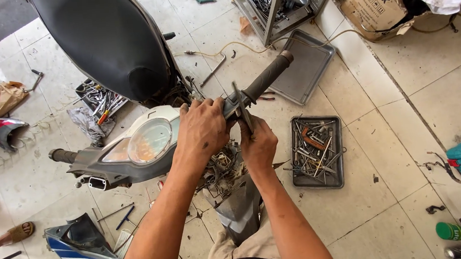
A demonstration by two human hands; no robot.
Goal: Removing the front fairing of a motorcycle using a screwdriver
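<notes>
Both hands work at the handlebar: left hand (pixel 204 130) clenched around the bar, right hand (pixel 258 144) gripping the brake lever (pixel 242 109). Grip (pixel 267 75) remains fitted; body panels already removed.

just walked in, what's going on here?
A person is working on a partly stripped scooter on a tiled floor. The left hand grips the handlebar beside the instrument cluster. The right hand sits just below the right grip, holding a thin lever-like part there. A metal tray of tools lies to the right, an empty tray beyond it. A removed blue fairing panel lies lower left.
</notes>
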